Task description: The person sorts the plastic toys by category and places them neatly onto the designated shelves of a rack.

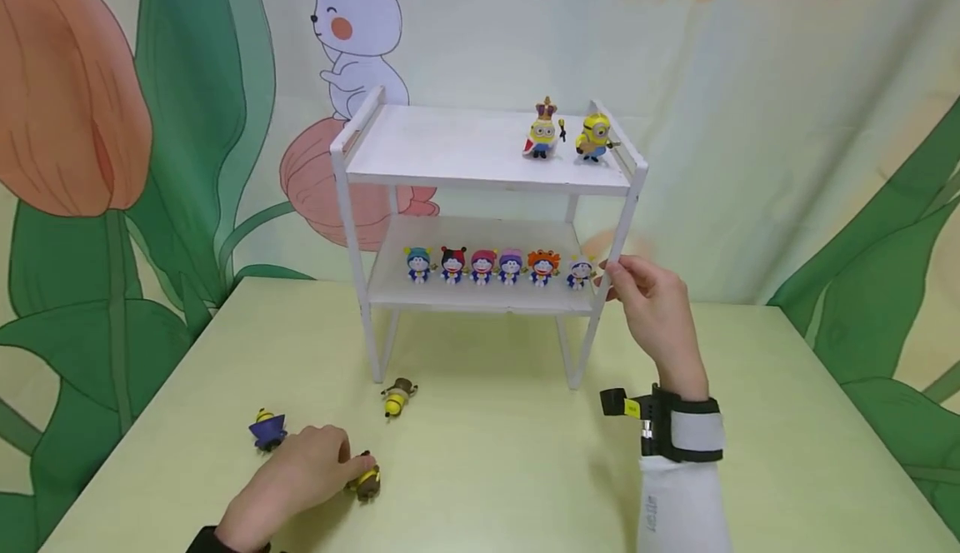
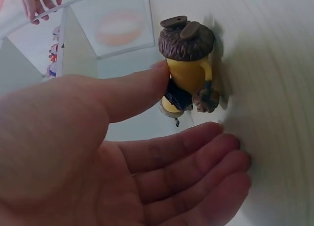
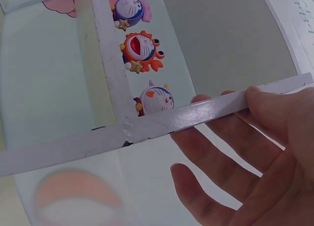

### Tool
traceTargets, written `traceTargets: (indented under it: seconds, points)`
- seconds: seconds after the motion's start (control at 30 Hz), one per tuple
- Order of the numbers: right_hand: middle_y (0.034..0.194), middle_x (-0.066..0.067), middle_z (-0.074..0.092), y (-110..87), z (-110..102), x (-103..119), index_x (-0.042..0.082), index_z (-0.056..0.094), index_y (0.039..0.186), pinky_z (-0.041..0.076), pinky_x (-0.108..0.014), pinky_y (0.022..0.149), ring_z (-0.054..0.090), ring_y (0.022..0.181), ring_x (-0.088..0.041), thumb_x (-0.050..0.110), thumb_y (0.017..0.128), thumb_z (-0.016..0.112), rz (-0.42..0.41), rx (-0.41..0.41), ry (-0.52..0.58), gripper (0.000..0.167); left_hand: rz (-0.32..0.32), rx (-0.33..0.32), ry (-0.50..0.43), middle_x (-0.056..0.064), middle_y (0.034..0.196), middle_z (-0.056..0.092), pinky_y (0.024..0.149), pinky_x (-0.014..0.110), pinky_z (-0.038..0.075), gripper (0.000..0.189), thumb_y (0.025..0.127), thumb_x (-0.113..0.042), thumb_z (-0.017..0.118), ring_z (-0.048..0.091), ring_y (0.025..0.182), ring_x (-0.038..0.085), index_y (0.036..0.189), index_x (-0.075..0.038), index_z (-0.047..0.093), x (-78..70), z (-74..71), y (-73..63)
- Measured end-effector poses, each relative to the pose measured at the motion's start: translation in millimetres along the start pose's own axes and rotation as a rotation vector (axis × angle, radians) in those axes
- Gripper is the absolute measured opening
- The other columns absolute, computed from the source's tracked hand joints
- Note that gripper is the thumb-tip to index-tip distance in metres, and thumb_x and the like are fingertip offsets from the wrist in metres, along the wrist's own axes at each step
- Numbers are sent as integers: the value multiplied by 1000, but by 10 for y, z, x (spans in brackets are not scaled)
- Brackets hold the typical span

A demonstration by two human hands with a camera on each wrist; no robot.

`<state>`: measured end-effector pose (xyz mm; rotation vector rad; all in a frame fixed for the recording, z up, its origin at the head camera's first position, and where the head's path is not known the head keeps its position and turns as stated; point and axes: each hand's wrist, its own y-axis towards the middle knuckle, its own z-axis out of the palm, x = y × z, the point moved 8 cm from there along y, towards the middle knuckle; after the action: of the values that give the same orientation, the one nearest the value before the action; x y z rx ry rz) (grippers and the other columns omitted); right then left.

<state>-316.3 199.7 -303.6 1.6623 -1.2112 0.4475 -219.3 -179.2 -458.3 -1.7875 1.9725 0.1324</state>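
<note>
My left hand [image 1: 303, 471] is low over the table's left side, its thumb touching a minion figurine [image 2: 189, 76] with a shaggy brown cap. In the left wrist view the other fingers [image 2: 196, 162] are loosely extended, apart from that figurine. Another minion figurine [image 1: 398, 397] lies on the table just beyond, and one in a blue-purple outfit [image 1: 267, 430] is left of the hand. My right hand [image 1: 660, 307] holds the right front post [image 3: 211, 109] of a white two-tier shelf [image 1: 465, 178], thumb on one side and fingers passing behind.
On the top tier stand a crowned minion figurine [image 1: 542, 132] and a minion figurine with one eye [image 1: 594, 137]. A row of several blue-and-white cat figurines in coloured hats, one a crab hat [image 1: 543, 266], lines the lower tier. A printed curtain [image 1: 750, 120] hangs behind the table [image 1: 487, 470].
</note>
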Motion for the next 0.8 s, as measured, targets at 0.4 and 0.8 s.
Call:
traceTargets:
  seconds: [0.4,0.8]
  points:
    - [94,-15,71,13,-87,10,-3,68,114,53,-47,83,66,79,-26,26,102,54,-10,-26,5,34,45,68,-82,1,74,54,60,31,38,26,87,-30,74,48,67,17,84,-9,60,-172,24,71]
    - [96,-18,70,-13,-4,22,-3,68,115,52,-48,83,65,79,-29,22,102,54,-3,-2,13,31,199,-77,-290,-5,73,58,58,28,42,20,85,-20,77,51,64,12,93,-11,61,-337,-144,113]
